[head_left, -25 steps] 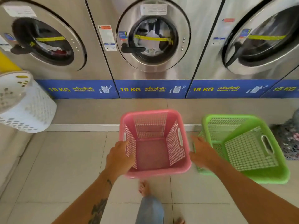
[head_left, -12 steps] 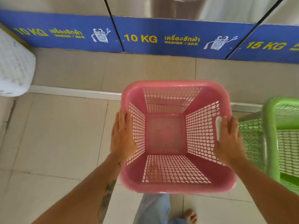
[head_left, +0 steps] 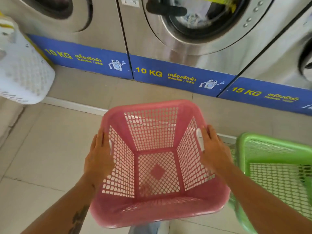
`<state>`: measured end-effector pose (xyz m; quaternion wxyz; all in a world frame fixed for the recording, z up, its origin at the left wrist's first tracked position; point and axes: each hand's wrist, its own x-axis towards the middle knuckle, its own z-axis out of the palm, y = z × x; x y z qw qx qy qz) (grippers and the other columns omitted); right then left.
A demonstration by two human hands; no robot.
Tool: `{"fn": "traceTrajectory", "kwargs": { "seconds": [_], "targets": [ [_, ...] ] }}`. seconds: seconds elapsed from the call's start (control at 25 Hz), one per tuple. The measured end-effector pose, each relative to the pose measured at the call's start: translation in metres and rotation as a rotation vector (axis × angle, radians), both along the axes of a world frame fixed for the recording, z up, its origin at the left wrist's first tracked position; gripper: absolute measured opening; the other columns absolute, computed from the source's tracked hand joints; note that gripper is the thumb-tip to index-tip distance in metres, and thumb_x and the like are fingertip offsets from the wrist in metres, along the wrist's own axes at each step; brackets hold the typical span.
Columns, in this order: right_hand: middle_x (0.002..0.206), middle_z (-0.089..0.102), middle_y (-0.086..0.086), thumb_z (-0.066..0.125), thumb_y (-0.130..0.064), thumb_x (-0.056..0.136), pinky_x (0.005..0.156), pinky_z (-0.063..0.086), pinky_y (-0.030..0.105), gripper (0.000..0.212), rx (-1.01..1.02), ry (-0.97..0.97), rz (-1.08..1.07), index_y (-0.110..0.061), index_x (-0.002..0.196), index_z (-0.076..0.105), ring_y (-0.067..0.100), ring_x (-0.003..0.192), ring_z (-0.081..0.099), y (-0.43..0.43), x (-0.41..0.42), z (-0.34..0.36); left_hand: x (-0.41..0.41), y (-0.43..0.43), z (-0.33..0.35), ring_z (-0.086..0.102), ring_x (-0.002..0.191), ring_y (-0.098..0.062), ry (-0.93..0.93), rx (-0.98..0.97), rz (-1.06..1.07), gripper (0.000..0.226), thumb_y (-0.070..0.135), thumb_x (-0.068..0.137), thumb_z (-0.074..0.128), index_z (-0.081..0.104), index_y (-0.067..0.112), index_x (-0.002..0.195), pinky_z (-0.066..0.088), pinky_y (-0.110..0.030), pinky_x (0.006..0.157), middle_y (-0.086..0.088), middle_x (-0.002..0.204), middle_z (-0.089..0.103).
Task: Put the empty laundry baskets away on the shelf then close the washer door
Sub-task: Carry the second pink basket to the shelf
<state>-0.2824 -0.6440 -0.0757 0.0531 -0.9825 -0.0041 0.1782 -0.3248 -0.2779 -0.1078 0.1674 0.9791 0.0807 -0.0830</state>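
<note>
Pink square plastic lattice laundry basket (head_left: 158, 168) nearest, empty, tilted a little, open top facing the camera. Left hand (head_left: 98, 157) flat against its left outer wall by the handle slot, right hand (head_left: 213, 152) flat against the right wall by the other slot; both grips pressed on the basket from opposite sides, fingers extended, not hooked through the slots. Can't tell if the base is touching the floor or lifted. A tattooed left forearm (head_left: 74, 215) runs in from the bottom edge. Green plastic lattice basket (head_left: 273, 169) just beside on the right, tipped, cut off by the frame edge. Floor: large pale beige tiles (head_left: 42, 149) with thin grout lines, a few cracks on the left. Past a white strip, a low raised tiled plinth (head_left: 94, 85) carries the machines. White perforated plastic hamper (head_left: 22, 70) at the left, partly on the plinth edge. On the plinth, a row of stainless front-load washers (head_left: 168, 48) with blue base panels, yellow "10 KG", "10 KG", "15 KG" labels. Middle washer's round door (head_left: 199, 19) with black handle, laundry visible behind the glass; can't tell whether it is latched.
</note>
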Motion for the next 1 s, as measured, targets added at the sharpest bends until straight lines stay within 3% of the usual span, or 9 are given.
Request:
{"fn": "traceTrajectory", "kwargs": {
  "seconds": [0.2,0.36,0.48,0.6,0.76,0.88,1.0],
  "targets": [
    [0.138,0.033,0.011,0.063,-0.003,0.064,0.083,0.052,0.047,0.093,0.161,-0.084,0.152,-0.017,0.147,0.024,0.036,0.11,0.051,0.008,-0.039,0.092,-0.097,0.003,0.098,0.034,0.14,-0.031,-0.052,0.125,0.079,0.1,0.053,0.077,0.069,0.012,0.023,0.153,0.045,-0.055,0.102,-0.004,0.159,0.024],
    [0.127,0.038,0.007,0.06,-0.006,0.065,0.076,0.052,0.046,0.081,0.267,-0.18,0.327,-0.017,0.14,0.031,0.034,0.102,0.052,0.009,-0.092,0.157,-0.21,-0.025,0.171,0.045,0.132,-0.028,-0.167,0.113,0.296,0.097,0.039,0.078,0.071,0.011,0.03,0.153,0.053,-0.049,0.092,0.005,0.159,0.021],
    [0.134,0.033,0.005,0.058,-0.005,0.066,0.075,0.053,0.046,0.08,0.283,-0.237,0.492,-0.015,0.14,0.028,0.033,0.107,0.05,0.02,-0.14,0.196,-0.305,-0.035,0.212,0.053,0.124,-0.026,-0.211,0.123,0.47,0.092,0.036,0.08,0.067,0.01,0.034,0.152,0.057,-0.047,0.083,0.01,0.159,0.019],
    [0.153,0.02,0.004,0.06,-0.005,0.068,0.084,0.051,0.044,0.09,0.291,-0.245,0.638,-0.016,0.147,0.018,0.032,0.12,0.046,0.047,-0.188,0.222,-0.398,-0.034,0.244,0.06,0.108,-0.021,-0.237,0.135,0.598,0.087,0.034,0.081,0.063,0.012,0.036,0.151,0.06,-0.041,0.071,0.011,0.154,0.027],
    [0.161,0.008,0.002,0.056,-0.005,0.071,0.091,0.049,0.041,0.09,0.35,-0.212,0.833,-0.019,0.151,0.016,0.03,0.129,0.042,0.111,-0.266,0.249,-0.531,-0.028,0.276,0.062,0.091,-0.017,-0.258,0.193,0.813,0.082,0.023,0.081,0.058,0.017,0.035,0.151,0.057,-0.033,0.058,0.015,0.152,0.03],
    [0.159,0.011,0.002,0.061,-0.008,0.073,0.08,0.049,0.036,0.09,0.389,-0.202,0.996,-0.019,0.15,0.017,0.029,0.125,0.048,0.168,-0.346,0.265,-0.642,-0.022,0.292,0.062,0.1,-0.02,-0.249,0.224,0.977,0.08,0.018,0.082,0.058,0.021,0.029,0.151,0.058,-0.035,0.068,0.009,0.156,0.029],
    [0.151,0.023,-0.001,0.064,-0.008,0.074,0.06,0.04,0.021,0.084,0.471,-0.192,1.157,-0.021,0.146,0.022,0.02,0.101,0.055,0.224,-0.44,0.277,-0.755,-0.019,0.306,0.059,0.108,-0.025,-0.282,0.281,1.127,0.074,0.013,0.082,0.058,0.029,0.024,0.15,0.058,-0.037,0.07,0.007,0.156,0.03]
  ]
}}
